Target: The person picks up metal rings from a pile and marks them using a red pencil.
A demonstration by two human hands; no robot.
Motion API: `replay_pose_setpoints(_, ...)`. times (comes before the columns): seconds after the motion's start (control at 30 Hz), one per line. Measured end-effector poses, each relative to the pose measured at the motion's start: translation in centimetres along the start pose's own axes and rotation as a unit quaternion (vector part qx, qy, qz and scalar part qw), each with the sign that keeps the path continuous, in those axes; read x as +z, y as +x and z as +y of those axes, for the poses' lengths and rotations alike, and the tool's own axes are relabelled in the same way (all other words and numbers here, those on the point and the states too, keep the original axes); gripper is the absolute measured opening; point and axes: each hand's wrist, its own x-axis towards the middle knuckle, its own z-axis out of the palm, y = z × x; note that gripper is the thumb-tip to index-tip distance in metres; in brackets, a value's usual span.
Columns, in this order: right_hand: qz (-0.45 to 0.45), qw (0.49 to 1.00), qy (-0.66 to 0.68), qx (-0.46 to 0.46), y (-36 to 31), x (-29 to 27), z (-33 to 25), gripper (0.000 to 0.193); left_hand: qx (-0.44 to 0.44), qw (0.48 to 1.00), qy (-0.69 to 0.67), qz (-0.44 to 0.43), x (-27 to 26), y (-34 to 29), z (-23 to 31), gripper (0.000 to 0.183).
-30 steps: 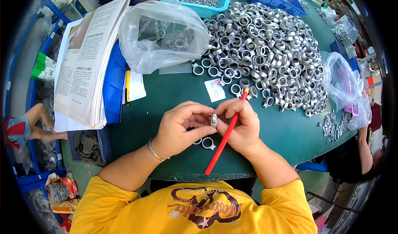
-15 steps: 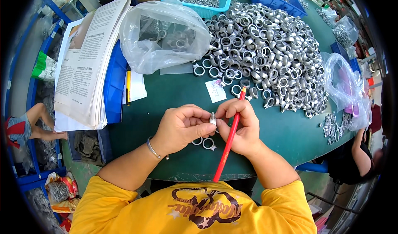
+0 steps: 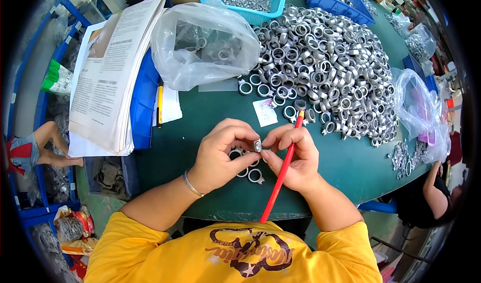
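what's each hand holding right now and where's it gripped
Both hands pinch one small metal ring between them, left hand and right hand fingertips on opposite sides. The right hand also holds a red pencil around its upper part.

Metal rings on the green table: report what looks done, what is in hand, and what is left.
Looks done: a few rings lie apart from the heap, under the hands. In hand: one small ring pinched between the left hand and right hand; the right also holds a red pencil. Left: the big pile of rings beyond the hands, by far the larger share.
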Motion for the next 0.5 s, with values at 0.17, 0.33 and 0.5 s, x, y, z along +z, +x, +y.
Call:
replay_pose_setpoints(0.17, -0.002, 1.0, 0.0, 0.0, -0.1, -0.1, 0.0, 0.03, 0.002, 1.0, 0.011, 0.003, 0.0, -0.1, -0.2, 0.034)
replay_pose_setpoints(0.33, 0.016, 1.0, 0.005, 0.001, -0.3, -0.3, 0.0, 0.03, -0.006, 1.0, -0.009, 0.024, 0.5, -0.1, -0.3, 0.03)
replay_pose_setpoints(0.5, 0.174, 0.96, 0.212, -0.052, 1.3, -1.5, -2.8, 0.016, -0.085, 0.994, -0.062, 0.03, 0.0, -0.4, 0.2, 0.025)
